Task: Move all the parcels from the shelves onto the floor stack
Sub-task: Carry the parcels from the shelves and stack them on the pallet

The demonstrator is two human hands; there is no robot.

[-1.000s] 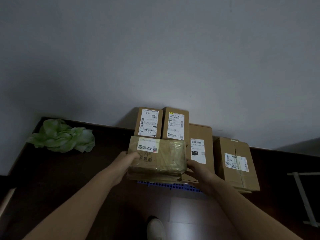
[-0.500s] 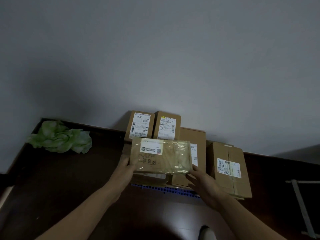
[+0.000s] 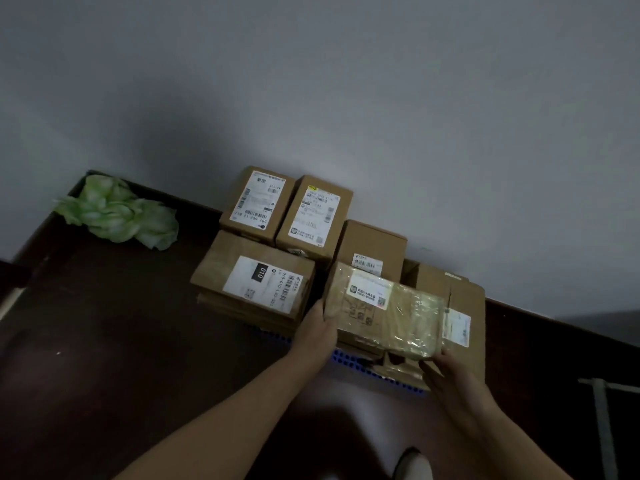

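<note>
Down by the grey wall (image 3: 346, 81), a floor stack (image 3: 249, 308) of brown parcels sits on the dark floor (image 3: 104, 358). Two hands hold one more parcel over the right part of the stack. This taped parcel (image 3: 391, 317) is flat and wrapped in shiny clear tape. It has a small white label near its top left. I cannot tell if it touches the boxes under it.

The left hand (image 3: 313, 332) grips the left end of the taped parcel, and its fingers (image 3: 320, 315) bend round the edge. The right hand (image 3: 450, 375) grips the lower right corner. The fingers (image 3: 437, 363) of that hand curl in under the parcel.

At the back of the stack, two small boxes stand side by side against the wall. They are the back left box (image 3: 258, 202) and the back middle box (image 3: 313, 216), and each has a big white label on top. Just to their right is a plain box (image 3: 374, 244), partly hidden by the taped parcel. In front on the left lies a wide flat box (image 3: 256, 285) with "010" on its label. On the far right is one more box, the right box (image 3: 464, 306). A blue mat (image 3: 349, 360) peeks out from under the stack.

A crumpled green thing (image 3: 117, 213) lies on the floor in the left corner, well apart from the boxes. A pale shoe (image 3: 414, 464) shows at the bottom edge. Grey bars (image 3: 604, 420) lie on the floor at the far right.
</note>
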